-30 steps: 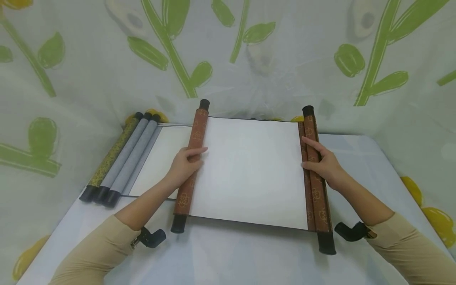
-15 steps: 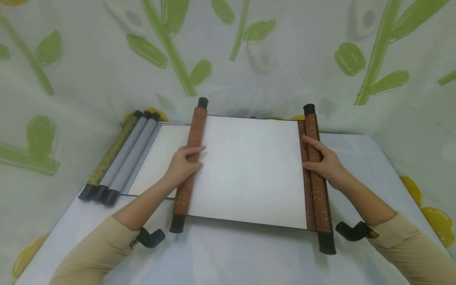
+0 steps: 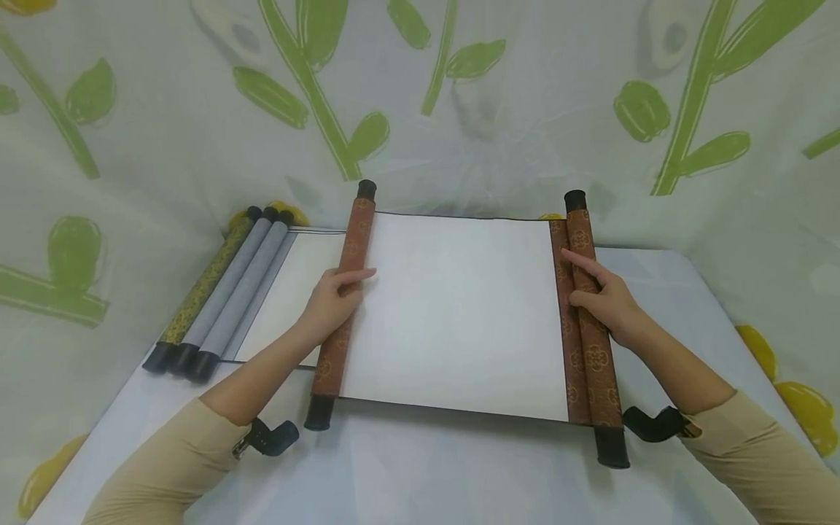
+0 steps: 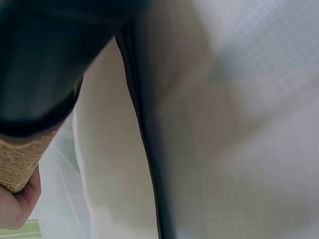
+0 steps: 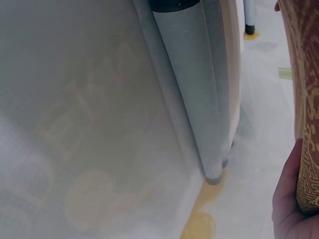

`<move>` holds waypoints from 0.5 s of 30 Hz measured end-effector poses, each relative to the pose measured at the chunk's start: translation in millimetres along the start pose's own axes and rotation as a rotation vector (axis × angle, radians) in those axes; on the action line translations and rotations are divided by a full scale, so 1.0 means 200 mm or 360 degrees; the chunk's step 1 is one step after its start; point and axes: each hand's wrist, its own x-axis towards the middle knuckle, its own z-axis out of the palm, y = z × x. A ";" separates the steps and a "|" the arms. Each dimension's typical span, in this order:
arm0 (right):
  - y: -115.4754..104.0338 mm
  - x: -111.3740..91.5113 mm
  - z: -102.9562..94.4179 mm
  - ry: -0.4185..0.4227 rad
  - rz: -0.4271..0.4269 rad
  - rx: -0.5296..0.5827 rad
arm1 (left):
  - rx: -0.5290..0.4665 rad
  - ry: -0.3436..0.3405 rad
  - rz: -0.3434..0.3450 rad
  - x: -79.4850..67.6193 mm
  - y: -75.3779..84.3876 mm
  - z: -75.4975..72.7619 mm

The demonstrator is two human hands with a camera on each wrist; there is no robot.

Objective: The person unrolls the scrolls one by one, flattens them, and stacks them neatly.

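A hanging scroll with a white sheet (image 3: 459, 321) is spread between two brown, flower-patterned rollers with black end caps. My left hand (image 3: 331, 302) grips the left roller (image 3: 336, 350) at mid-length, fingers wrapped over it. In the left wrist view that roller's black cap (image 4: 45, 59) looms close, with part of the hand (image 4: 22, 204) below. My right hand (image 3: 610, 302) holds the right roller (image 3: 599, 357), its index finger stretched onto the brown border strip (image 3: 567, 328). The right wrist view shows fingers (image 5: 286, 209) around that roller's end. The scroll tilts slightly, lower at right.
Left lie a yellow-green patterned roll (image 3: 210, 281) and two grey rollers (image 3: 246, 292), with a second white sheet (image 3: 295, 292) running under the brown scroll. Another grey roller (image 5: 189, 84) shows below in the right wrist view. A white table (image 3: 459, 481) meets a leaf-printed curtain (image 3: 538, 131).
The rollers have moved slightly apart, the left one leftward and the right one rightward, so more white sheet shows. My right thumb has shifted right, off the border strip's inner edge.
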 end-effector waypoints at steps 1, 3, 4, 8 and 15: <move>0.00 0.00 0.00 0.0004 0.0005 -0.0001 | 0.0001 -0.0004 0.0007 0.00 0.00 0.00; 0.00 -0.01 0.00 0.0011 0.0004 -0.0002 | 0.0007 -0.0008 0.0022 0.00 -0.01 0.00; 0.00 -0.01 0.00 0.0014 0.0000 -0.0003 | 0.0013 -0.0010 0.0022 0.01 -0.01 0.00; 0.01 -0.01 -0.01 0.0018 -0.0025 -0.0002 | 0.0030 -0.0018 0.0009 0.01 -0.02 -0.01; 0.03 0.00 0.00 0.0035 -0.0031 -0.0003 | 0.0045 -0.0033 -0.0023 0.02 -0.02 -0.01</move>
